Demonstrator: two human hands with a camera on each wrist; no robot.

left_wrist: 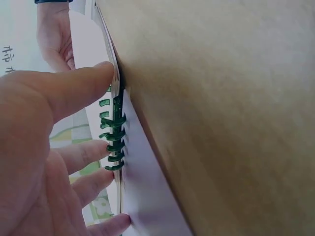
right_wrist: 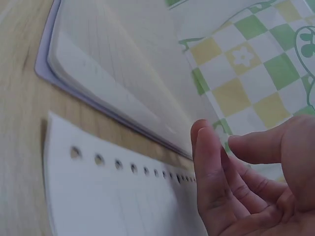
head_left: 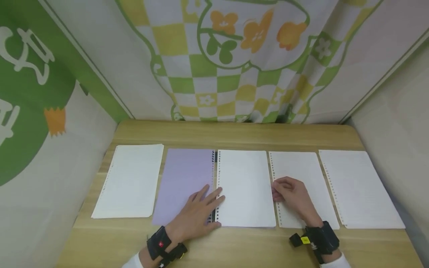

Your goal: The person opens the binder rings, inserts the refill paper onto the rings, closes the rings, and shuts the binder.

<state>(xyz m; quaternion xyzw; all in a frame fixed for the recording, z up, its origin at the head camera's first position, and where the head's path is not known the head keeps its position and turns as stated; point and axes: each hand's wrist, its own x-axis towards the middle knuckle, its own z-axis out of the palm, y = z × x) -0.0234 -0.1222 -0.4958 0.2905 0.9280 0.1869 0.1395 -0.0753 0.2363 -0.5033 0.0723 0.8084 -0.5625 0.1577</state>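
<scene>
A ring-bound notebook lies spread on the table, its lilac cover (head_left: pixel 187 171) to the left and white punched pages (head_left: pixel 246 186) to the right. Dark green binding rings (left_wrist: pixel 115 132) run between them. My left hand (head_left: pixel 196 217) rests across this spine with fingers spread, thumb and fingertips touching the page edge and rings. My right hand (head_left: pixel 295 197) is over the notebook's right edge and the neighbouring loose punched sheets (head_left: pixel 301 167). Its fingers bend loosely; the right wrist view shows a gap between thumb and forefinger, with no paper there.
Another stack of white punched sheets (head_left: pixel 362 190) lies at the far right. White paper (head_left: pixel 130 182) sits at the far left. Behind the wooden table (head_left: pixel 234 134) hangs a green and yellow checked curtain (head_left: pixel 221 82), with pale walls at both sides.
</scene>
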